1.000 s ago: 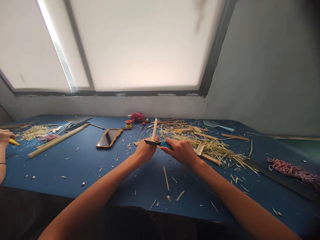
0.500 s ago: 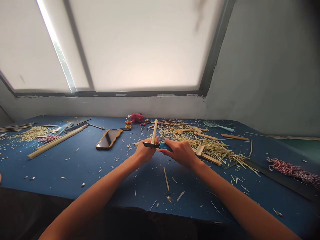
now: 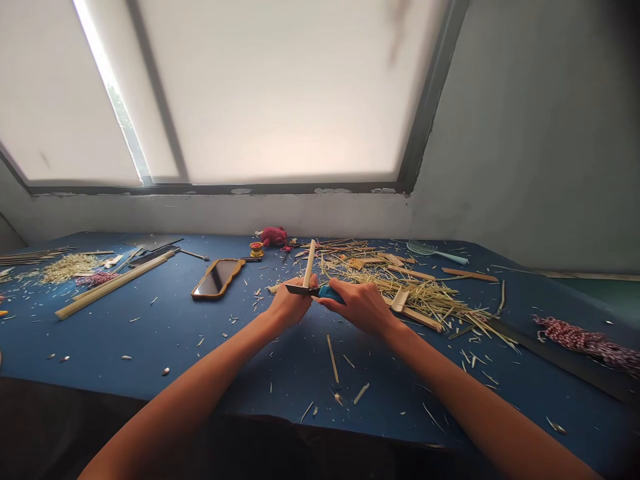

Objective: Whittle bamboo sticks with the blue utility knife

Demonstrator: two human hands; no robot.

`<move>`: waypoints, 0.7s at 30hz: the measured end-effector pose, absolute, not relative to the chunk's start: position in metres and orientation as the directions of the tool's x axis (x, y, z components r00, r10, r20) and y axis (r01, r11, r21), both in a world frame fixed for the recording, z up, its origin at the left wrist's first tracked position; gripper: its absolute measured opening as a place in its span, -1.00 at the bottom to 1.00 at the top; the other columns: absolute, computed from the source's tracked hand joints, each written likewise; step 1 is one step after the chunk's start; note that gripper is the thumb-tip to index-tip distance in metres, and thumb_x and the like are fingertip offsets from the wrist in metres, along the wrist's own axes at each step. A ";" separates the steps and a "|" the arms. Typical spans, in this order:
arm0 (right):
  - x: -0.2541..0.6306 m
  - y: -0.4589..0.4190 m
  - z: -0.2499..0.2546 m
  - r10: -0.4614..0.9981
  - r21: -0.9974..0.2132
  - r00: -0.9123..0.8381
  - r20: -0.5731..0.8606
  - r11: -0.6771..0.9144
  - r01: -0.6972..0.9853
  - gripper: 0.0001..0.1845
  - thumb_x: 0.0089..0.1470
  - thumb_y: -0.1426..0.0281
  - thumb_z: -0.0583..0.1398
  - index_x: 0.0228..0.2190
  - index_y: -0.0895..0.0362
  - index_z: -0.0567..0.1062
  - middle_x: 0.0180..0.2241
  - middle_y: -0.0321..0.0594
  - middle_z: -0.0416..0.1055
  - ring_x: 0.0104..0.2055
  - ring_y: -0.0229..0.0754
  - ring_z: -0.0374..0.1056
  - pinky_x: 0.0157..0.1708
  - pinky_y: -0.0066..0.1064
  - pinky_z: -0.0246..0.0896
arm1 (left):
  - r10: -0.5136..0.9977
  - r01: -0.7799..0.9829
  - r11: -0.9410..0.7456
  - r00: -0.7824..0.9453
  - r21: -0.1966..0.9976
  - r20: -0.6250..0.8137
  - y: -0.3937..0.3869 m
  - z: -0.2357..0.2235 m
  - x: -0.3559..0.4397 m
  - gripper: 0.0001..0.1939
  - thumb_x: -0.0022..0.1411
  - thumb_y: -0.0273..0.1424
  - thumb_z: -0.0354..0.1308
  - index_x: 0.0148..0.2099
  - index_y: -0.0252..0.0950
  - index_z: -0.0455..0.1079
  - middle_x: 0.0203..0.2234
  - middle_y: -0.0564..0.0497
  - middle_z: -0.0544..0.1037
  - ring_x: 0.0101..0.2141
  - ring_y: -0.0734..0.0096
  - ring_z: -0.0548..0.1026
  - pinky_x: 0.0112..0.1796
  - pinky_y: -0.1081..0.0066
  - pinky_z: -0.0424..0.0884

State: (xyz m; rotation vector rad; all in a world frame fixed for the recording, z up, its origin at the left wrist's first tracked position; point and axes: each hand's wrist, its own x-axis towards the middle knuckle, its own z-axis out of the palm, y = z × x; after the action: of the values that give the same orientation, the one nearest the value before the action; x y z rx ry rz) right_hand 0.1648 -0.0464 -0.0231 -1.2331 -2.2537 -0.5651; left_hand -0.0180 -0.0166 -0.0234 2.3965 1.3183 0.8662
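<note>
Left hand [image 3: 293,303], fingers clenched, grasps an upright pale bamboo strip [image 3: 310,263]; right hand [image 3: 356,307], fingers clenched, grips a blue-handled steel knife [image 3: 330,292], blade against the strip, above a blue tabletop [image 3: 150,333] strewn with straw-coloured bamboo shavings [image 3: 425,300].

Small handicraft workshop, long blue-covered workbench [image 3: 150,333], scattered bamboo shavings [image 3: 425,300], split bamboo strips [image 3: 115,283], hank of red-and-white twine [image 3: 585,337], large frosted window [image 3: 280,93] above, bare grey plaster wall [image 3: 525,133] alongside
</note>
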 end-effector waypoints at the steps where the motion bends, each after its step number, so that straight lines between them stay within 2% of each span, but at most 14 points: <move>1: 0.165 -0.046 -0.023 0.650 0.112 -0.461 0.604 0.504 0.857 -0.45 0.19 -0.06 -0.13 -0.38 0.12 0.36 -0.47 -0.25 0.49 -0.48 -0.21 0.39 -0.55 -0.42 -0.24 | 0.834 0.673 -0.550 0.409 0.494 0.371 -0.016 -0.024 -0.018 -0.60 0.35 -0.24 -0.25 -0.37 -0.28 0.33 -0.55 0.03 0.42 -0.54 0.46 0.31 -0.49 0.49 0.13; 5: 0.164 -0.047 -0.023 0.661 0.098 -0.460 0.593 0.508 0.856 -0.44 0.19 -0.06 -0.13 -0.38 0.12 0.36 -0.46 -0.24 0.49 -0.47 -0.20 0.40 -0.55 -0.42 -0.23 | 0.842 0.683 -0.536 0.396 0.496 0.366 -0.015 -0.023 -0.016 -0.60 0.34 -0.23 -0.22 -0.37 -0.29 0.35 -0.55 0.02 0.43 -0.55 0.46 0.31 -0.50 0.48 0.12; 14: 0.156 -0.050 -0.023 0.687 0.070 -0.424 0.590 0.479 0.875 -0.38 0.17 -0.10 -0.19 -0.35 0.12 0.36 -0.43 -0.20 0.49 -0.43 -0.17 0.42 -0.56 -0.44 -0.20 | 0.918 0.681 -0.396 0.277 0.616 0.284 -0.018 -0.022 -0.014 -0.53 0.34 -0.17 -0.25 -0.40 -0.31 0.35 -0.60 0.01 0.42 -0.60 0.47 0.30 -0.54 0.47 0.11; 18: 0.163 -0.040 -0.026 0.787 0.015 -0.299 0.539 0.346 0.938 -0.36 0.21 -0.07 -0.26 -0.32 0.11 0.36 -0.51 -0.20 0.46 -0.47 -0.16 0.40 -0.57 -0.44 -0.22 | 0.861 0.720 -0.503 0.372 0.478 0.347 -0.029 -0.022 -0.007 -0.52 0.35 -0.23 -0.27 -0.38 -0.32 0.39 -0.58 -0.02 0.46 -0.54 0.42 0.39 -0.46 0.46 0.18; 21: 0.177 -0.031 -0.027 0.811 0.022 -0.247 0.530 0.278 0.960 -0.35 0.22 -0.05 -0.29 -0.35 0.11 0.36 -0.50 -0.17 0.47 -0.47 -0.15 0.40 -0.56 -0.43 -0.23 | 0.838 0.684 -0.545 0.429 0.486 0.336 -0.039 -0.023 0.002 -0.46 0.37 -0.21 -0.34 -0.36 -0.30 0.41 -0.61 0.00 0.47 -0.53 0.40 0.42 -0.41 0.45 0.22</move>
State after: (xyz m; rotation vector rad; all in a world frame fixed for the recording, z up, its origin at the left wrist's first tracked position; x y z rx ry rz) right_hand 0.1772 -0.0307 -0.0274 -1.5957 -2.1365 -0.4828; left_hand 0.0020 -0.0387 -0.0232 2.4100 1.3190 0.8031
